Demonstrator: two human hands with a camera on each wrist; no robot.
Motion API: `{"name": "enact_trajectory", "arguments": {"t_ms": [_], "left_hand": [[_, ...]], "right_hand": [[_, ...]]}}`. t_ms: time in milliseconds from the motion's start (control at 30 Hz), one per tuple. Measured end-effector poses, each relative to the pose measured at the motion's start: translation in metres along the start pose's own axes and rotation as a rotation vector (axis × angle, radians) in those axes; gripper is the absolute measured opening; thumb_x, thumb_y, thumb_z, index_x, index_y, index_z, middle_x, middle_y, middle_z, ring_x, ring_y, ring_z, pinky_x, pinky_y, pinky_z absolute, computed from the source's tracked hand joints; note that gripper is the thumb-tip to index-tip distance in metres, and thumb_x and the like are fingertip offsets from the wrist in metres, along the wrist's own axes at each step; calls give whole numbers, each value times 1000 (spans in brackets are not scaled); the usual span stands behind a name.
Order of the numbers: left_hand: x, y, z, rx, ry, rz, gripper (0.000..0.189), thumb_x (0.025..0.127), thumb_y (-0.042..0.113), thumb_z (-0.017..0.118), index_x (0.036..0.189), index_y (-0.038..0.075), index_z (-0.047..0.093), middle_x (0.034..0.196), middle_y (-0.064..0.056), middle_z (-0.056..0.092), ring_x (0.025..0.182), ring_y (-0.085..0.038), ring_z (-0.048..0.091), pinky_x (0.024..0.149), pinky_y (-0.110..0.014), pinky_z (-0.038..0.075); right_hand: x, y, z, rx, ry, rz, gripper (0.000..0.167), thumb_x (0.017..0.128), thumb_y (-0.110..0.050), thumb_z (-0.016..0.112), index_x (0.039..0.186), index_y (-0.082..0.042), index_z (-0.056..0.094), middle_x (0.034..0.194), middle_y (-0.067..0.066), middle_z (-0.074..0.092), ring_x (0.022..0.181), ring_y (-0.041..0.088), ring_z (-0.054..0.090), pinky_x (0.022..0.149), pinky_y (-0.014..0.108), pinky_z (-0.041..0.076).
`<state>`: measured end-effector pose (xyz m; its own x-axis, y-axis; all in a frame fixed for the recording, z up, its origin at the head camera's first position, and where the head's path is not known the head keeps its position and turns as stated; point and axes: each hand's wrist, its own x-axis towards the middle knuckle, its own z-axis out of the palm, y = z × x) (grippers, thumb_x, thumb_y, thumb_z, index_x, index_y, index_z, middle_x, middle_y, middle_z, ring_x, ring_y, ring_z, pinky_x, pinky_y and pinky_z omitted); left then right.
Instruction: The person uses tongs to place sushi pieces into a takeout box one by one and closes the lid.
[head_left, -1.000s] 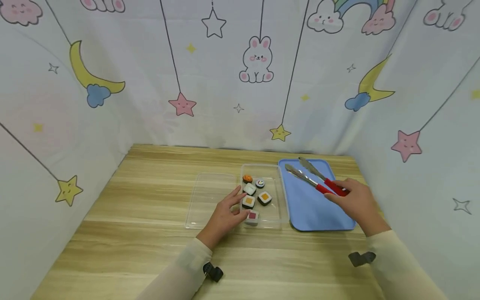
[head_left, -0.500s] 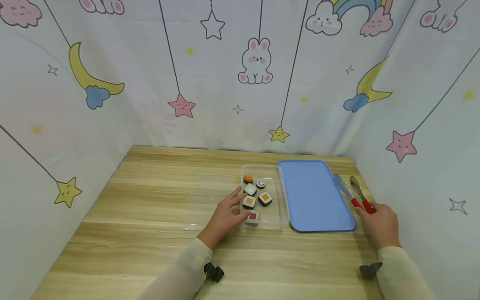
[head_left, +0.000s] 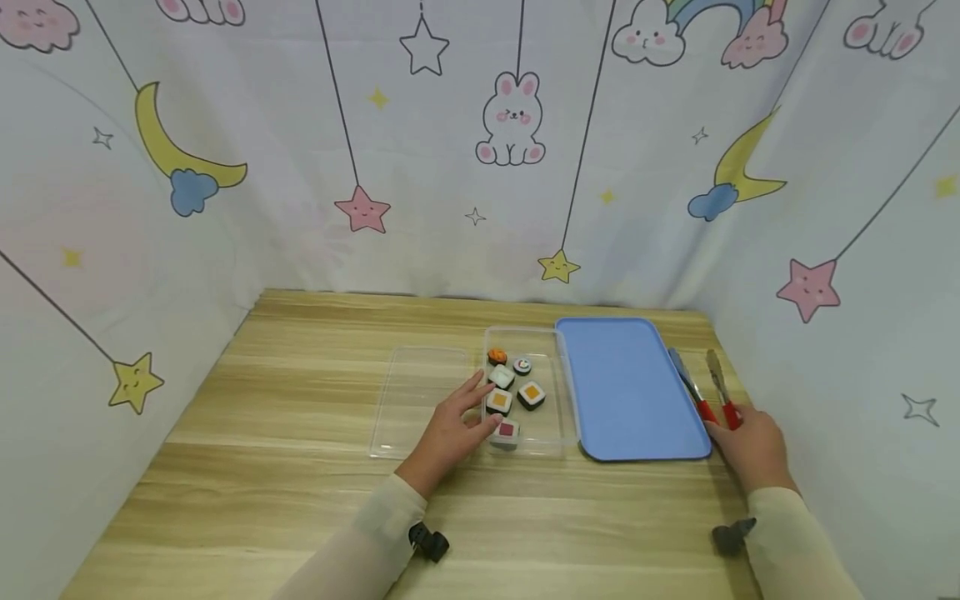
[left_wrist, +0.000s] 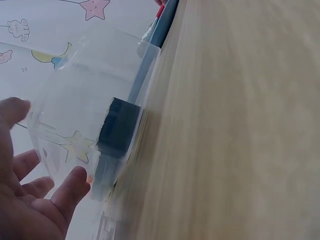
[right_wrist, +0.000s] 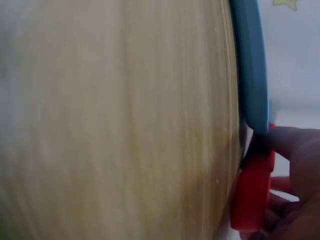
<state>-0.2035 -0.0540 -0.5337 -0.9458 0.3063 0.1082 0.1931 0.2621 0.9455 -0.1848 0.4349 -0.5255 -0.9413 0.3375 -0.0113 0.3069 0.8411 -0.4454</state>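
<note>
Beside the blue tray, on its right, my right hand [head_left: 752,446] holds metal tongs [head_left: 697,383] by their red handles [right_wrist: 251,192]. The tongs point away from me, their two arms spread apart. My left hand [head_left: 450,429] rests at the near left side of a clear plastic container [head_left: 558,417], its fingers lightly bent at the wall. Several sushi pieces lie inside: an orange-topped one [head_left: 497,356], a small round roll [head_left: 522,365], a pale one [head_left: 501,377], two with orange squares, and one with a dark red square [head_left: 507,429]. From the left wrist, fingertips [left_wrist: 75,182] show right at the container wall.
The blue tray [head_left: 633,392] stands directly right of the container. A clear lid [head_left: 420,400] lies on the wooden table [head_left: 262,433] to its left, partly under my left hand. A white printed curtain [head_left: 450,167] encloses the back and both sides.
My right hand has carried the tongs from over the tray to the right and down, to the table beside it. My left hand and the sushi have stayed in place.
</note>
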Motion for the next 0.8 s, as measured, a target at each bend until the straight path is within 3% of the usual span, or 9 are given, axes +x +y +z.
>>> {"name": "enact_trajectory", "arguments": {"t_ms": [100, 200, 300, 400, 500, 600, 700, 800], "left_hand": [[-4, 2, -5, -21, 20, 3, 63, 100, 28, 72, 156, 13, 49, 170, -4, 29, 145, -33, 45, 103, -43, 54], [-9, 5, -19, -25, 68, 23, 64, 101, 28, 71, 159, 18, 45, 170, -6, 29, 149, -31, 39, 107, -45, 52], [-12, 8, -42, 40, 142, 35, 62, 101, 26, 70, 158, 19, 46, 169, -8, 30, 152, -31, 33, 111, -49, 48], [-15, 11, -68, 180, 198, -12, 62, 101, 28, 70, 157, 15, 48, 167, -14, 32, 153, -36, 30, 116, -58, 41], [-14, 10, -89, 335, 193, -111, 66, 101, 34, 69, 157, 10, 46, 167, -21, 29, 152, -44, 27, 118, -65, 34], [-14, 6, -104, 443, 137, -221, 73, 101, 40, 65, 160, 6, 39, 166, -26, 26, 151, -49, 25, 119, -67, 29], [-14, 0, -111, 480, 89, -287, 76, 102, 42, 62, 161, 2, 34, 164, -30, 27, 150, -51, 26, 118, -68, 29], [-15, -6, -111, 465, 73, -314, 77, 102, 41, 62, 160, 0, 34, 162, -30, 33, 148, -50, 31, 118, -67, 32]], "right_hand": [[-2, -5, -4, -27, 25, -25, 76, 98, -39, 68, 138, 23, 46, 124, 47, 49, 112, 60, 47, 96, 69, 43], [-14, -30, -13, 19, 121, -100, 72, 101, -38, 64, 140, 21, 46, 127, 45, 46, 115, 60, 44, 96, 70, 40], [-35, -81, -22, 134, 195, -239, 64, 102, -32, 65, 143, 14, 49, 132, 38, 49, 117, 55, 50, 95, 66, 46], [-66, -143, -22, 296, 156, -401, 56, 101, -25, 70, 146, 5, 53, 134, 26, 58, 114, 43, 62, 90, 59, 55], [-98, -203, -10, 452, -13, -551, 58, 99, -20, 73, 150, -2, 53, 140, 19, 60, 119, 37, 65, 95, 53, 58], [-124, -256, 13, 609, -296, -605, 64, 100, -22, 72, 155, -4, 46, 151, 17, 53, 133, 36, 57, 107, 50, 51], [-139, -305, 44, 700, -588, -500, 75, 101, -31, 69, 163, -9, 33, 162, 16, 40, 146, 38, 43, 118, 52, 41], [-145, -341, 78, 692, -715, -315, 84, 100, -41, 69, 167, -16, 24, 168, 14, 29, 152, 37, 31, 119, 58, 36]]}}
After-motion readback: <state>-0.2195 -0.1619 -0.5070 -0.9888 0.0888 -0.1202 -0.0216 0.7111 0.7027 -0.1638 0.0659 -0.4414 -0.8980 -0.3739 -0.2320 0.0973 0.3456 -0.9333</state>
